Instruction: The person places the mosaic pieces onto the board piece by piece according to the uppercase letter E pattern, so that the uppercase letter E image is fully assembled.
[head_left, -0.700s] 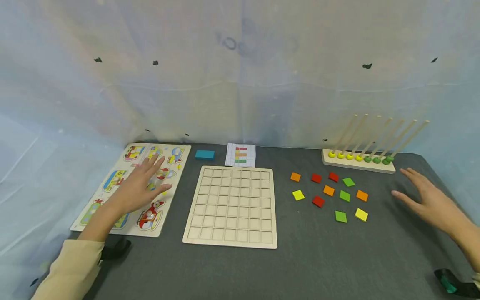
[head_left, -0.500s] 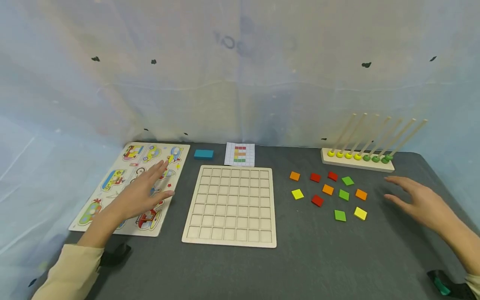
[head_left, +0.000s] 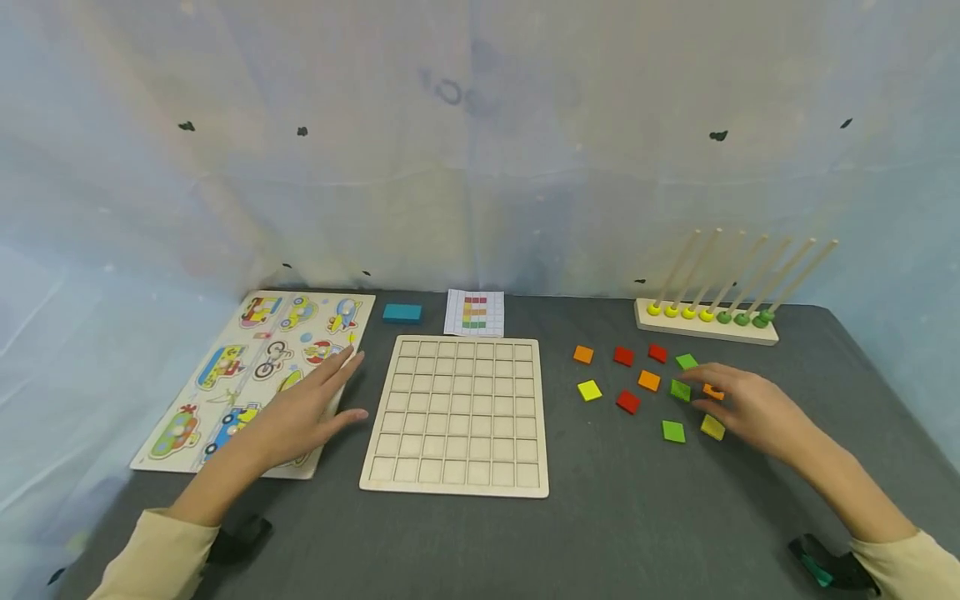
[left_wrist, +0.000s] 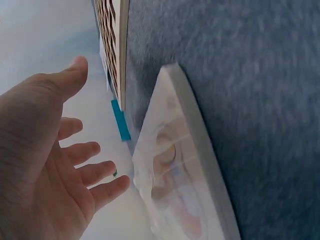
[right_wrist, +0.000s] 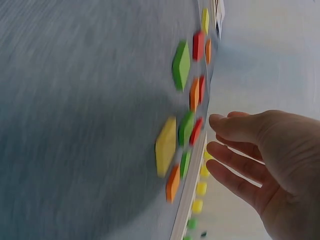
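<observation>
In the head view my left hand point(head_left: 303, 417) hovers over the right edge of the picture puzzle board point(head_left: 225, 333), fingers fairly straight and thumb apart, holding nothing. My right hand point(head_left: 757, 412) is above the right side of the scattered square tiles, its fingers loosely bent and nothing between them. Below it lie a yellow tile point(head_left: 713, 427) and a partly covered orange tile point(head_left: 713, 392). Close to its fingertips is a green tile point(head_left: 680, 391). The wooden grid board point(head_left: 457, 417) lies between the hands, its squares bare.
Behind the grid board lie a patterned paper card point(head_left: 474, 313) and a blue block point(head_left: 402, 313). A peg rack point(head_left: 705, 323) with yellow and green beads stands at the back right. More tiles, including a red tile point(head_left: 627, 402), lie right of the board.
My right hand has moved left, from beside the peg rack to over the tiles. The left hand has shifted right and nearer, uncovering more of the puzzle board.
</observation>
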